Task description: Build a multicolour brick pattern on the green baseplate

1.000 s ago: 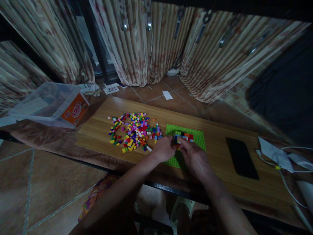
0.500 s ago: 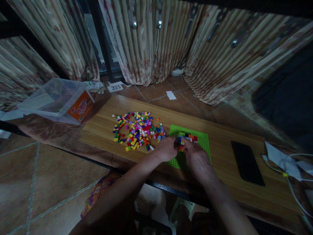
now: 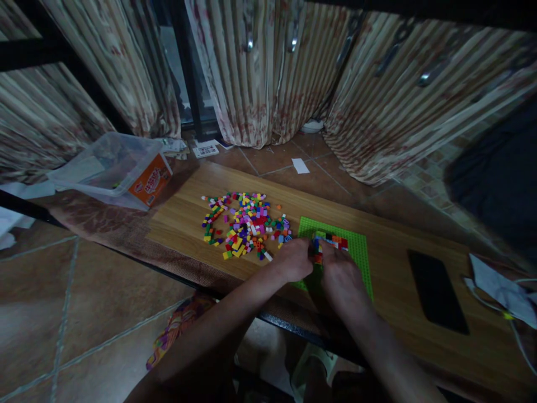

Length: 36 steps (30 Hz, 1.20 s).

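Observation:
A green baseplate [image 3: 356, 246] lies on the wooden table [image 3: 386, 224] with a small cluster of coloured bricks [image 3: 333, 241] built on it. My left hand [image 3: 293, 260] rests at the plate's left edge, fingers curled toward the cluster. My right hand [image 3: 342, 277] covers the plate's near part, fingertips touching the built bricks. Whether either hand pinches a loose brick is hidden by the fingers. A loose pile of small coloured bricks [image 3: 245, 224] is spread on the table to the left of the plate.
A black phone [image 3: 436, 291] lies flat to the right of the plate. White paper and cables [image 3: 503, 288] sit at the far right. A clear plastic box with an orange label [image 3: 121, 168] stands at the left. Striped curtains [image 3: 268, 73] hang behind, above the tiled floor.
The view has shifted, so everything sits further right in the picture. Both hands stay at the brick cluster on the plate, with small finger movements only.

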Motion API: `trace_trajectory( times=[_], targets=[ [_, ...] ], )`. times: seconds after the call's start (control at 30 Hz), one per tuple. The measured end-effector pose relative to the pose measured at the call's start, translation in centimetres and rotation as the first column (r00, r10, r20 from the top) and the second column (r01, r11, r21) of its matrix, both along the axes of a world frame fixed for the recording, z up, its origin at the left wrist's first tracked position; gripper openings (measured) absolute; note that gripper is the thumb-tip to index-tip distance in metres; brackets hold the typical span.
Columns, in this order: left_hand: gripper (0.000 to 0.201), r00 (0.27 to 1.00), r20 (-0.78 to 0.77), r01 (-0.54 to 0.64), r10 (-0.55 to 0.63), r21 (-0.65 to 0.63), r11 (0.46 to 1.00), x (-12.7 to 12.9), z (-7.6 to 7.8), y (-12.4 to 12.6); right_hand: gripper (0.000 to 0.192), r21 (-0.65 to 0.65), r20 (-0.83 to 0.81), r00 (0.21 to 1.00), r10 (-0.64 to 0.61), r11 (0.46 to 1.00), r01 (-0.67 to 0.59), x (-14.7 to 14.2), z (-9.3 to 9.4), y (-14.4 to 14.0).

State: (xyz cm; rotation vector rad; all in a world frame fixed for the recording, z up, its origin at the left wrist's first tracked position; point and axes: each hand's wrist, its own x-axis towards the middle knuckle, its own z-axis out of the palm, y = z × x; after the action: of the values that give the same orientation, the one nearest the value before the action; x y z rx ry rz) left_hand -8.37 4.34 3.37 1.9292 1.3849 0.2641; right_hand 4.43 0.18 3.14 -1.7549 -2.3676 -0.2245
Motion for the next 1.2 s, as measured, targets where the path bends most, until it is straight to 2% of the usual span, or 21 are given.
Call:
trace_trajectory(
  times=[0.1, 0.23, 0.37, 0.43, 0.53, 0.67, 0.77, 0.87, 0.93, 1.1, 1.2],
  targets=[
    [0.024, 1.0, 0.012, 0.0, 0.0, -0.003, 1.0, 0.1, 0.0, 0.0, 0.048, -0.018, 0.054, 0.998, 0.029, 0.999, -0.028, 0.0, 0.2, 0.0],
    [0.024, 0.999, 0.033, 0.034, -0.035, 0.009, 0.999, 0.1, 0.0, 0.0, 0.047, -0.053, 0.108, 0.985, 0.134, 0.99, -0.129, 0.4, 0.0, 0.0],
    [0.025, 1.0, 0.005, 0.025, -0.025, 0.039, 0.999, 0.1, 0.1, 0.0, 0.047, -0.023, -0.014, 0.988, 0.157, 0.987, -0.157, 1.6, -1.0, 0.3],
    [0.025, 1.0, -0.011, 0.013, -0.012, 0.048, 0.999, 0.2, 0.1, 0.0, 0.042, -0.009, -0.165, 0.978, 0.125, 0.992, -0.129, 2.4, -1.4, 0.6],
    [0.023, 1.0, -0.019, -0.007, 0.007, 0.038, 0.999, 0.3, -0.1, 0.0, 0.034, -0.038, -0.396, 0.918, 0.03, 0.998, -0.05, 3.4, -1.6, 0.9],
    [0.02, 1.0, -0.006, -0.001, 0.002, 0.037, 0.999, 0.4, -0.1, 0.2, 0.035, -0.081, -0.568, 0.812, -0.132, 0.991, 0.104, 4.3, -1.7, 1.0],
    [0.02, 1.0, -0.016, 0.001, 0.0, 0.037, 0.999, 0.3, -0.1, 0.3, 0.038, -0.156, -0.637, 0.73, -0.247, 0.969, 0.192, 4.6, -2.1, 1.1],
    [0.02, 1.0, -0.011, 0.002, -0.002, 0.041, 0.999, 0.3, -0.2, 0.2, 0.039, -0.234, -0.686, 0.658, -0.312, 0.95, 0.207, 4.8, -2.5, 1.4],
    [0.02, 1.0, -0.01, 0.003, -0.003, 0.049, 0.999, 0.4, -0.3, 0.2, 0.038, -0.26, -0.699, 0.642, -0.316, 0.948, 0.184, 4.8, -2.6, 1.7],
    [0.015, 1.0, -0.017, 0.003, -0.002, 0.062, 0.998, 0.4, -0.4, 0.1, 0.034, -0.305, -0.67, 0.659, -0.343, 0.936, 0.177, 4.4, -2.2, 2.2],
    [0.011, 1.0, -0.01, 0.0, 0.0, 0.057, 0.998, 0.4, -0.4, 0.1, 0.033, -0.322, -0.72, 0.612, -0.328, 0.939, 0.124, 4.5, -2.0, 2.1]
  ],
)
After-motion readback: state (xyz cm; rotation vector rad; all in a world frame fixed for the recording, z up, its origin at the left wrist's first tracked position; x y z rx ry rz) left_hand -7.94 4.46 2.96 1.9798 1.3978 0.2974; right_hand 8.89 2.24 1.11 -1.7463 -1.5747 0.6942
